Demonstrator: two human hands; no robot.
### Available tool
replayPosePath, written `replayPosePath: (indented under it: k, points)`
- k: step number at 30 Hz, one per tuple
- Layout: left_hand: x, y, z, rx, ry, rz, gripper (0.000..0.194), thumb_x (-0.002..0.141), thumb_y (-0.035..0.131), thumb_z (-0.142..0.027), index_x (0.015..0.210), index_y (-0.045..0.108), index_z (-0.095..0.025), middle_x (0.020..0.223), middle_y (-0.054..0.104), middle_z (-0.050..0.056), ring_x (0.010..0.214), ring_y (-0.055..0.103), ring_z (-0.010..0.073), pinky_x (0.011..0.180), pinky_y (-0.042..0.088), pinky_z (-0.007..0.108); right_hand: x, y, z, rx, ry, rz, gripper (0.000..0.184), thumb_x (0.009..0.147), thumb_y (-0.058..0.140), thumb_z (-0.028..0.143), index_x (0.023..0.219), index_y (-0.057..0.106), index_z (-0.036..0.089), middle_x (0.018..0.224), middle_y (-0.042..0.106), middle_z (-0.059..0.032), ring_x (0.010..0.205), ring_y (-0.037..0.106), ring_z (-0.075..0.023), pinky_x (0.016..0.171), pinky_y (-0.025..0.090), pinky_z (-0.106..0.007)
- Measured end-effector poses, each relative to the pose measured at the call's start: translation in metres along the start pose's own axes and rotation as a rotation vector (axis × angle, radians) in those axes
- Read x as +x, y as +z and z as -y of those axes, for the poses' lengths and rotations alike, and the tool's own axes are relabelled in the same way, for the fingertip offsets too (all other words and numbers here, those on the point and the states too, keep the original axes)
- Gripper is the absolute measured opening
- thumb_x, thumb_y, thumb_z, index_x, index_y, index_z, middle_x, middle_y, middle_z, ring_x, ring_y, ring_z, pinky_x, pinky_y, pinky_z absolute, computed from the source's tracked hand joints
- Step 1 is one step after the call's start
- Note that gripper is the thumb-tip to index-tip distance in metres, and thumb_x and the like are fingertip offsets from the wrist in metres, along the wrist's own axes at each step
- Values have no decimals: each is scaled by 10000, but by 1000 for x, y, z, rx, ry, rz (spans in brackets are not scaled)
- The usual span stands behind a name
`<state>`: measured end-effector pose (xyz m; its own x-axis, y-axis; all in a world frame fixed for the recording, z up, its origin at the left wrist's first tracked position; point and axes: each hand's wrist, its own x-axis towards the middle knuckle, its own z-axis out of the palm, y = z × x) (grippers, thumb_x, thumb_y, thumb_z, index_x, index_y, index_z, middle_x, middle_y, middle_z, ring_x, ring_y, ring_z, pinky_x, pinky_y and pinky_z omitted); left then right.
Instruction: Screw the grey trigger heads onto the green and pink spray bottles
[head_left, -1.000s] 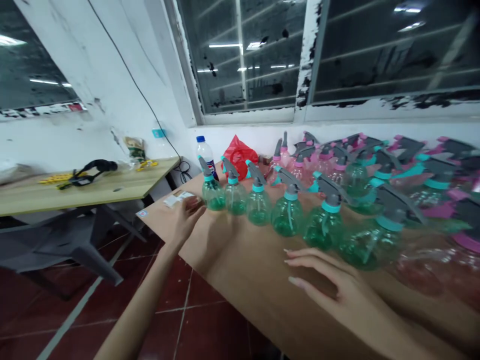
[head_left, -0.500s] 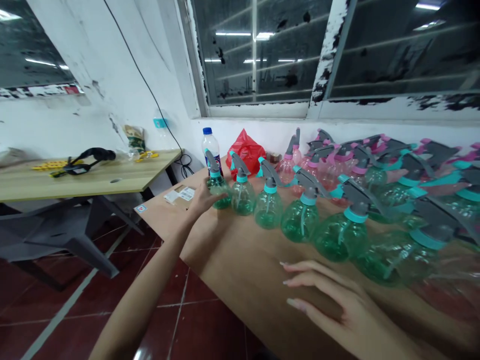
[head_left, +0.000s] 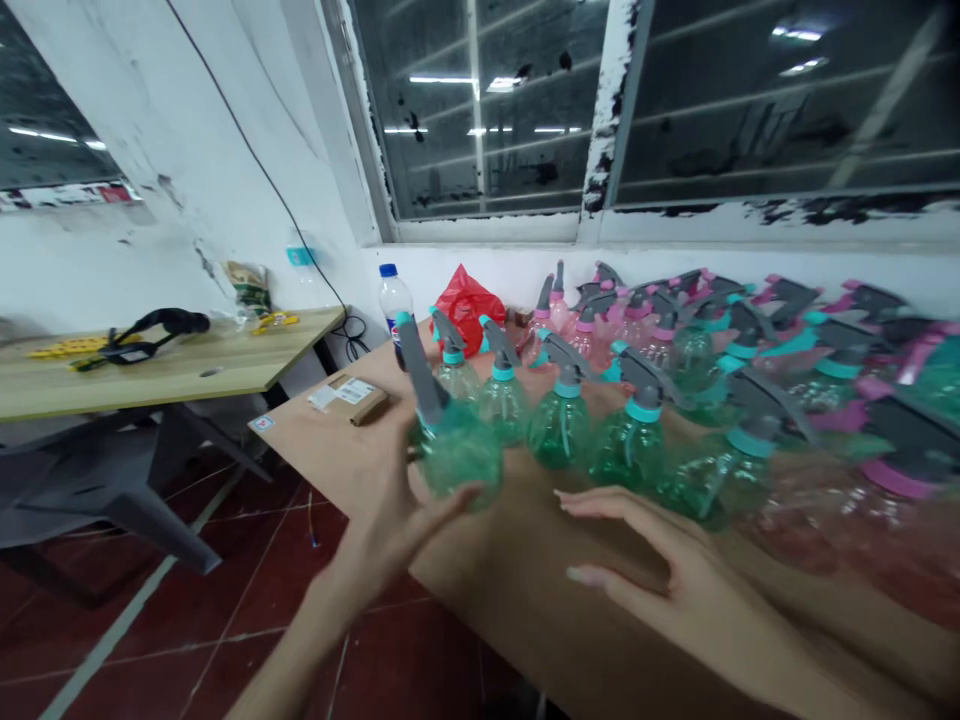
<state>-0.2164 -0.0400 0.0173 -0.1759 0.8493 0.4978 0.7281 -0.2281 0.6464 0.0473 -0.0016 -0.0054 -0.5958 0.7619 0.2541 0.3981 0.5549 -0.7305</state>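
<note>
My left hand is wrapped round a green spray bottle with a grey and turquoise trigger head, tilted and blurred by motion. It is held in front of the row, over the table's front part. My right hand hovers over the brown table, fingers stretched and apart, holding nothing. Behind it stands a row of green spray bottles, the nearest a green spray bottle with a turquoise collar. At the right a pink spray bottle with a pink collar is partly cut by my forearm.
Many pink spray bottles crowd along the window wall. A red plastic bag, a blue-capped drink bottle and a small cardboard box are at the table's far left. A grey chair stands by a second table.
My left hand has lifted the end green spray bottle from the row and brought it nearer and to the right. My right hand stays open, about where it was. The view has turned slightly right.
</note>
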Motion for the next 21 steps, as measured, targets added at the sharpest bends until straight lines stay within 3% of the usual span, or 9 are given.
replayPosePath:
  k: [2,5,8,11,15,18,21]
  points:
    - [-28,23,-25,-14,73,96,694,741,744,-453,1308,386,-273,1261,552,86,1163,534,324,947,461,491,-8,-11,-2,27,61,-30,532,791,665,458,1268,451,358,1339,552,-19,1237,515,-266,1020,432,-515]
    - [-59,59,-54,-84,132,252,770,732,761,-395,1360,328,-292,1258,545,91,1137,551,311,922,490,484,-24,-28,-9,111,14,-46,813,705,749,469,1382,309,366,1471,410,-43,1344,389,-286,1087,341,-534]
    - [-76,89,-77,-123,154,280,825,691,785,-332,1365,314,-278,1221,543,102,1103,565,312,907,503,494,-45,-44,-17,163,-40,-58,935,668,790,429,1424,243,370,1515,339,-49,1380,326,-292,1116,291,-526]
    - [-84,115,-95,-130,166,360,850,677,795,-312,1369,305,-269,1255,511,121,1139,540,324,925,491,511,-65,-55,-21,206,-23,-142,915,667,798,345,1415,272,347,1491,368,-71,1364,348,-304,1106,297,-534]
    - [-94,147,-112,-140,201,489,855,708,783,-391,1390,286,-253,1284,489,138,1183,504,335,947,464,543,-84,-68,-20,233,3,-267,725,682,764,289,1318,416,298,1346,510,-88,1207,518,-299,1011,414,-508]
    - [-100,166,-121,-134,244,469,830,751,728,-486,1403,280,-235,1267,508,156,1160,526,345,915,482,550,-90,-78,-20,199,4,-314,546,731,695,233,1243,506,263,1157,611,-75,987,627,-237,907,487,-438]
    - [-102,177,-129,-96,288,429,808,788,663,-550,1413,274,-217,1262,522,172,1147,542,349,881,509,522,-94,-88,-22,191,-5,-356,457,761,602,177,1209,534,231,929,641,-42,757,632,-181,773,521,-378]
